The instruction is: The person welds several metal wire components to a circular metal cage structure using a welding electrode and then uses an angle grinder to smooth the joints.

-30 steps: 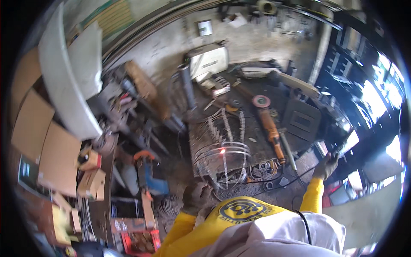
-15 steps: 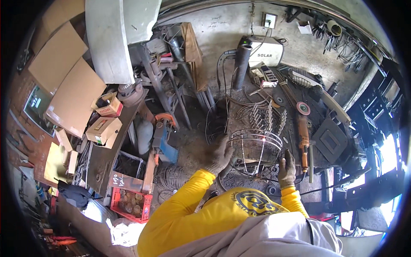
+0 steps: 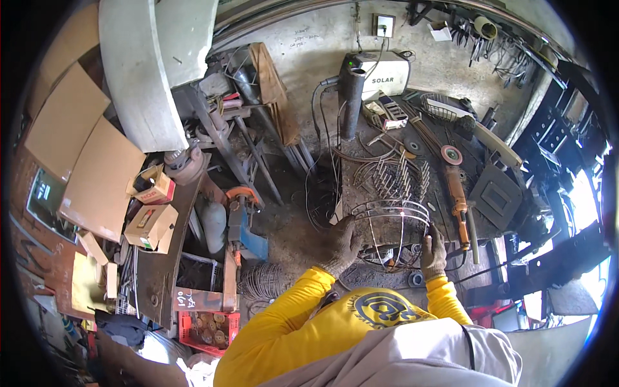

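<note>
A curved wire frame (image 3: 391, 208) of thin metal rods, with rings joined by bent ribs, stands at the near edge of the dark workbench (image 3: 361, 169). My left hand (image 3: 336, 250), in a dirty work glove, grips its left end. At the opposite end my right hand (image 3: 434, 253), gloved too, has its fingers closed around the rim. A small bright spot shows on the upper ring. Just beyond the frame lie several short twisted metal rods (image 3: 394, 177) in a cluster.
An orange angle grinder (image 3: 457, 193) lies on the bench to the right, beside a dark square plate (image 3: 495, 197). Behind stand an upright steel pipe (image 3: 351, 103) and a white machine (image 3: 385, 74). At left are cardboard boxes (image 3: 151, 227), a blue cut-off saw (image 3: 247, 242) and a red crate (image 3: 207, 330).
The view has turned, so most of the bench and background sits further left. My left hand has come in against the frame's left end, and my right hand now meets its right end.
</note>
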The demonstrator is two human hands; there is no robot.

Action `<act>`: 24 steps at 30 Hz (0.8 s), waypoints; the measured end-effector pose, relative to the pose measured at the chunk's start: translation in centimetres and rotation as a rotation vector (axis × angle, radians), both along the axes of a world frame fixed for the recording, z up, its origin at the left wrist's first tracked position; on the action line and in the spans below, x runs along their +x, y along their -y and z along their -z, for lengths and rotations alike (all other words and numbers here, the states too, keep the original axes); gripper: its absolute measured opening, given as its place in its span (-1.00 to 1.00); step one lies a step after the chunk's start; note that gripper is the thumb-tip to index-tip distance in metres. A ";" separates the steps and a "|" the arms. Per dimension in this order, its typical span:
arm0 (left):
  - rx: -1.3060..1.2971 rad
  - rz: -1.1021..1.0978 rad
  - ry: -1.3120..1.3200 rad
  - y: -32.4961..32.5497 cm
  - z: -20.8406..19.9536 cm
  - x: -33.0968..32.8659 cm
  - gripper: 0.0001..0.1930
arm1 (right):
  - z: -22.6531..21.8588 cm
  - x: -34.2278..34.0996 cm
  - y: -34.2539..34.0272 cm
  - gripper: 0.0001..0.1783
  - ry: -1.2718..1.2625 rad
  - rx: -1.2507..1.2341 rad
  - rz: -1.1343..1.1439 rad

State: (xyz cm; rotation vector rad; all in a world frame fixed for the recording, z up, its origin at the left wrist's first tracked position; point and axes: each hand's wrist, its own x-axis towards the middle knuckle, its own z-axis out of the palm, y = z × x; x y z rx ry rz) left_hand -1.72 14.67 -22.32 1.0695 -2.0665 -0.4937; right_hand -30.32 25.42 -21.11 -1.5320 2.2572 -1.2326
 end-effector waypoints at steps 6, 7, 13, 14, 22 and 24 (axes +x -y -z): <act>0.055 -0.008 0.007 -0.3 0.2 0.2 -0.38 | 0.7 -0.2 -0.1 -0.36 0.005 -0.004 -0.013; 0.090 -0.012 0.038 -0.2 -0.3 0.1 -0.39 | 1.0 -0.5 -0.1 -0.36 -0.007 -0.009 -0.016; -0.103 -0.028 -0.052 -0.2 -1.9 -0.6 -0.47 | -1.7 -0.9 -0.3 -0.36 0.050 -0.127 -0.163; 0.049 -0.020 -0.081 -0.6 -2.6 -0.6 -0.50 | -1.4 -1.2 0.1 -0.38 0.012 -0.122 -0.198; 0.026 -0.027 0.031 0.4 -0.4 0.5 -0.56 | 1.6 -4.1 -0.9 -0.45 0.213 -0.094 -0.221; 0.034 -0.036 -0.004 0.6 0.2 0.7 -0.54 | 2.1 -4.3 -0.7 -0.45 0.212 -0.086 -0.236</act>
